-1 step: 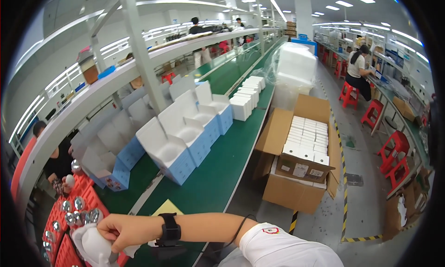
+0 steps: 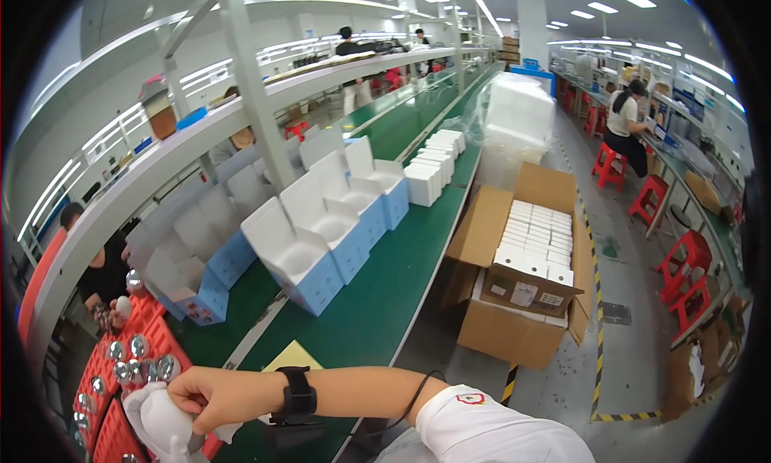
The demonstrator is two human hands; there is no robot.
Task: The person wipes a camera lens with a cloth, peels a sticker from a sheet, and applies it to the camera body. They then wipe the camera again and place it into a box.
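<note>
My right hand [image 2: 210,399] reaches in across the bottom, a black band on its wrist. Its fingers are closed on the top of a smooth white rounded object [image 2: 166,419] with a curved, ear-like part on its left side. The object's lower part runs out of the frame. Just beyond it are red ridged trays [image 2: 104,387] with several shiny silver balls [image 2: 168,367] in them. A pale yellow sheet [image 2: 295,357] lies on the green belt [image 2: 353,334], partly behind my wrist. My left hand is not visible.
Open blue boxes with white insides [image 2: 309,262] line the belt ahead. Behind them are small white boxes [image 2: 426,178]. An open carton [image 2: 526,302] of white boxes stands right of the belt. A co-worker's hand [image 2: 120,309] holds something pale at the left. Red stools [image 2: 683,254] stand far right.
The whole view has shifted slightly, with the scene a little further right. My right hand keeps its hold on the white rounded object.
</note>
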